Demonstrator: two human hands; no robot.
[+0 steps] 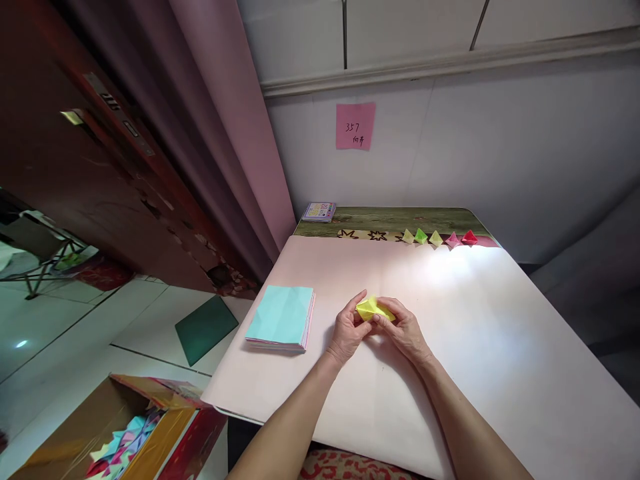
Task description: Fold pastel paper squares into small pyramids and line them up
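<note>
Between my two hands is a small piece of folded yellow paper (369, 309), held just above the pale pink table covering. My left hand (347, 331) grips its left side, thumb and fingers around the edge. My right hand (404, 331) pinches the right side, with the thumb low on the front and the fingers behind. Parts of the paper are hidden by the fingers. To the left of my hands lies a stack of square paper (281, 315) with a light blue sheet on top.
Several folded paper pieces, among them a green one (421, 235) and a red one (469, 237), line the table's far edge. A small booklet (320, 212) lies at the back left corner. On the floor at left stands a cardboard box (75, 417) with colourful folded paper inside.
</note>
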